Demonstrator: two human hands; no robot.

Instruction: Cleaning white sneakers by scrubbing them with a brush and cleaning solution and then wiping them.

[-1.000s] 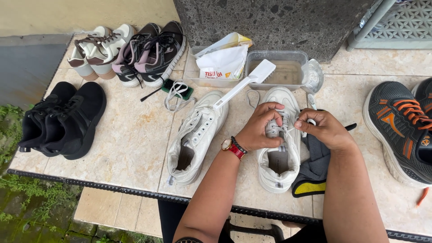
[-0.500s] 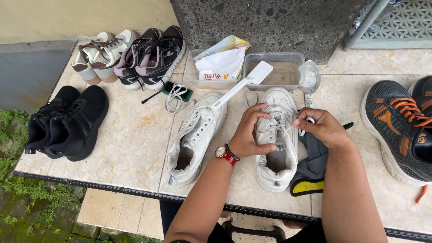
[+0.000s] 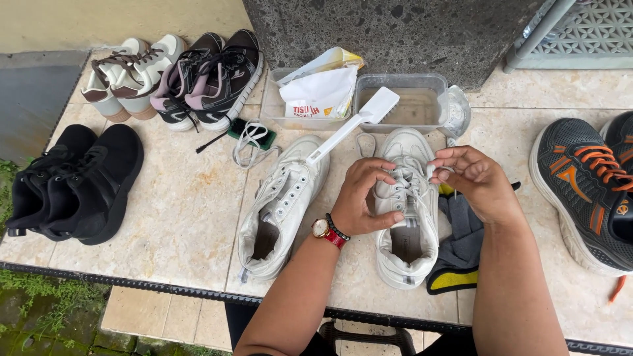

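Two white sneakers lie on a tiled ledge (image 3: pixel 191 217). The left sneaker (image 3: pixel 280 211) has no lace in its eyelets. My left hand (image 3: pixel 366 201), with a watch and a band on the wrist, grips the side and tongue of the right sneaker (image 3: pixel 409 244). My right hand (image 3: pixel 475 178) pinches the white shoelace (image 3: pixel 412 178) at the sneaker's upper eyelets. A white brush (image 3: pixel 359 122) rests with its handle over the left sneaker's toe.
A clear tub of water (image 3: pixel 405 99) and a tub holding a tissue pack (image 3: pixel 316 95) stand at the back. Black shoes (image 3: pixel 72 181) lie at left, two more pairs (image 3: pixel 175 76) at back left, grey-and-orange shoes (image 3: pixel 590 191) at right. A grey-yellow cloth (image 3: pixel 461 254) lies beside the right sneaker.
My hands have shifted slightly on the right sneaker while working its lace. The view has moved a little. The shoes have stayed in place.
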